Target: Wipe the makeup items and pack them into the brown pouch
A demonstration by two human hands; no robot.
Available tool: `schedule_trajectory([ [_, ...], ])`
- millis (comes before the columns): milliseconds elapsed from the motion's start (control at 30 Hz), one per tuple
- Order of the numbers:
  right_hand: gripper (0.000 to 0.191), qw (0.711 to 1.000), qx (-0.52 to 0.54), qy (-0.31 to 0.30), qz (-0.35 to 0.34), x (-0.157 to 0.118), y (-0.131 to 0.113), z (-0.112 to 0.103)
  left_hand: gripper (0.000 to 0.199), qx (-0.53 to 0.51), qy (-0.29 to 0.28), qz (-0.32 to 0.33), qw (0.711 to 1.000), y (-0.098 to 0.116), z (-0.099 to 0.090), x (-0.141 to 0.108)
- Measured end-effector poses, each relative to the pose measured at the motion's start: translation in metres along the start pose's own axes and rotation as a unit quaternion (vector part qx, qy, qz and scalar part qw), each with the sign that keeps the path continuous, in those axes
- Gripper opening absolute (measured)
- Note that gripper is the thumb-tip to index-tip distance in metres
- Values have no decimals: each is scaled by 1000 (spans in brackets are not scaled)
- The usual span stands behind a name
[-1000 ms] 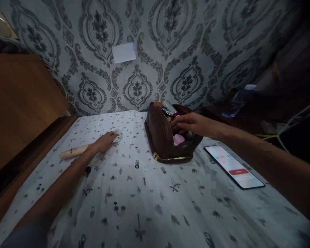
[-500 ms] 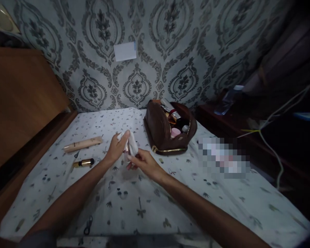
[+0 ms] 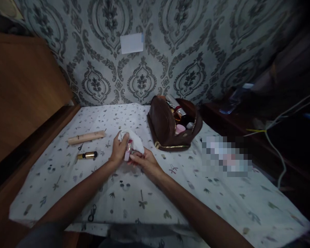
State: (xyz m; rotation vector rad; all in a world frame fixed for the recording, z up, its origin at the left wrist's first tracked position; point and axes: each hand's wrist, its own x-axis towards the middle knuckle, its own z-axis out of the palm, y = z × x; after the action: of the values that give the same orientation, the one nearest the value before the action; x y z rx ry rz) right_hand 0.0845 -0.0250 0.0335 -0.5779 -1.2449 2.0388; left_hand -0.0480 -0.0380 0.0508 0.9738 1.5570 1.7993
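Note:
My left hand [image 3: 117, 151] is closed on a white cloth [image 3: 136, 140], with its thumb near the top of a small pink-and-clear tube [image 3: 128, 150] that looks like a lip gloss. Its dark pink end points up and its pale pink end points down. My right hand [image 3: 147, 162] pinches the lip gloss near the lower end with the thumb, while the cloth lies behind it and against the right fingers. To the left on the patterned sheet lie a beige squeeze tube [image 3: 86, 137] and a gold-and-black cosmetic tube [image 3: 87, 155].
An unzipped brown makeup bag [image 3: 161, 125] holding several cosmetics stands right of my hands. Further right lies a blurred-out item [image 3: 227, 156]. A plastic bottle [image 3: 236, 98] and white cables [image 3: 276, 151] are beyond the bed's right edge. A wooden panel [image 3: 23, 93] rises at left.
The cloth has opened out behind the lip gloss, which shows more plainly between my hands. The whole view has shifted slightly; the tubes and bag stay in place.

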Motion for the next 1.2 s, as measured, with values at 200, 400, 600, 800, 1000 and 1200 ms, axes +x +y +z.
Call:
schedule_trajectory([
  [200, 41, 996, 59, 65, 17, 2, -6, -6, 48, 23, -168, 15, 985, -5, 0, -16],
  [400, 42, 987, 110, 115, -3, 2, -12, -13, 55, 74, -351, 70, 931, 9, -5, -18],
  [600, 49, 995, 67, 45, 61, -4, -10, -10, 38, 150, -195, 99, 964, 6, -10, -11],
  [800, 50, 995, 4, 95, -13, -3, -13, -14, 43, 140, -146, 78, 976, 3, -14, -7],
  [1000, 34, 987, -71, 114, -83, -2, -15, -20, 43, 184, -93, 122, 971, 0, -15, -2],
  [1200, 35, 986, -23, 146, -77, 1, -12, -22, 36, 312, -251, 316, 860, 0, -17, -9],
])
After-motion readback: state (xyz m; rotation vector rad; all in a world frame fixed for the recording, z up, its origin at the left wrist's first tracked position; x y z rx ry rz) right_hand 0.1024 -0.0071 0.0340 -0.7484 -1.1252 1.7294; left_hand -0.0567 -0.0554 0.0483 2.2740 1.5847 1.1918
